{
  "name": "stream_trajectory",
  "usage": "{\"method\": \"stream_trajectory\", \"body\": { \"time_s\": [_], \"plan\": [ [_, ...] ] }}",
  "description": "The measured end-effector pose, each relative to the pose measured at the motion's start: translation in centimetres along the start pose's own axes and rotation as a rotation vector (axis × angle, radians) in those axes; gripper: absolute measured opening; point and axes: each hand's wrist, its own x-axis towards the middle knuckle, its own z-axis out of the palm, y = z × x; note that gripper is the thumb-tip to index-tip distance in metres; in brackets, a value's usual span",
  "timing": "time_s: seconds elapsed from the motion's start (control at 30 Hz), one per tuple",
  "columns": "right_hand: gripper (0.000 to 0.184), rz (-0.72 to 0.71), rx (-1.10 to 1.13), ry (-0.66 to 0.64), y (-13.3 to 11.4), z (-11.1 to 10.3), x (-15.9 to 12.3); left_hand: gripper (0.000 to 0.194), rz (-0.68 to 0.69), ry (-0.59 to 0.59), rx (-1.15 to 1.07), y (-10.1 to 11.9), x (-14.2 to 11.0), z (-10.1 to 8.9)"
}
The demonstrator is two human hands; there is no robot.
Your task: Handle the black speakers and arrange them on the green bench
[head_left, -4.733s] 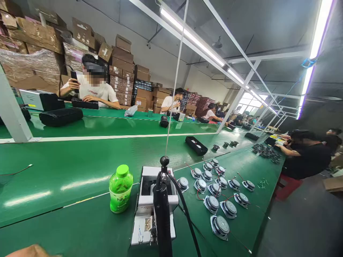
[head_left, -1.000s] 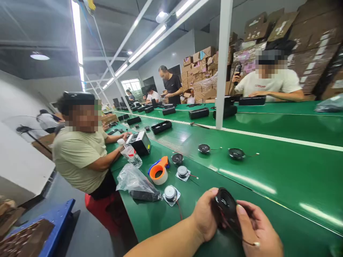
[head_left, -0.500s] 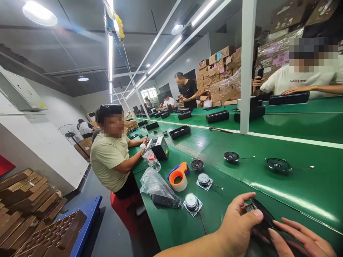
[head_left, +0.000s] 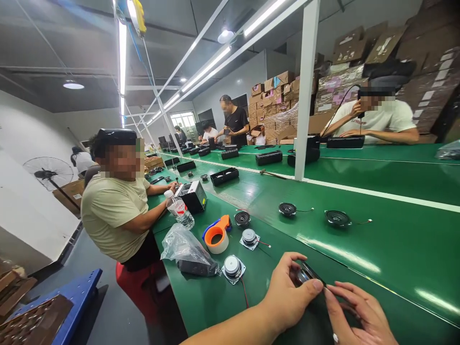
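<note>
Well, from the head camera the left hand [head_left: 291, 292] does the holding: its fingers curl over the top and its thumb presses in from the near side, pinching a dark round speaker driver [head_left: 309, 273] by its rim. The driver sits edge-on, tilted, with a glint of metal at one end, just above the green belt bench [head_left: 273, 306] near the lower right of the view. The right hand [head_left: 359, 311] lies beside it with its fingers stretched out and loosely apart, not gripping; its fingertips [head_left: 328, 291] come up just by the driver, though whether they touch it is hard to tell. A rim pinch looks like the sound hold here, since it keeps skin off the cone, and steady, even pressure should stop the part from slipping. Two more drivers [head_left: 232, 267] [head_left: 249, 237] lie magnet-up on the bench to the left, near an orange tape dispenser [head_left: 216, 235] and a clear plastic bag [head_left: 187, 254]. Farther along, a co-worker [head_left: 115, 211] in a pale T-shirt sits at the bench, reaching toward a black-and-white box unit [head_left: 192, 196].
</note>
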Motion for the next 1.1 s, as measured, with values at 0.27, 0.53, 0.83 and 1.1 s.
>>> {"method": "stream_trajectory", "body": {
  "time_s": [0.27, 0.53, 0.83, 1.1],
  "plan": [
    [0.032, -0.027, -0.020, 0.028, -3.1, 0.0, 0.4, 0.067, 0.010, -0.063, 0.049, 0.9, -0.4, -0.1],
    [0.029, -0.027, -0.003, 0.008, -4.1, -0.2, 0.4, 0.060, 0.171, -0.013, 0.326, 0.8, -0.8, -0.3],
    [0.033, 0.004, -0.027, 0.016, -4.3, -0.1, 0.5, 0.059, 0.322, -0.001, 0.492, 0.8, -1.1, -0.4],
    [0.029, -0.046, -0.064, 0.018, -3.9, -0.2, 0.3, 0.061, 0.332, 0.008, 0.506, 0.6, -1.0, -0.5]
  ]
}}
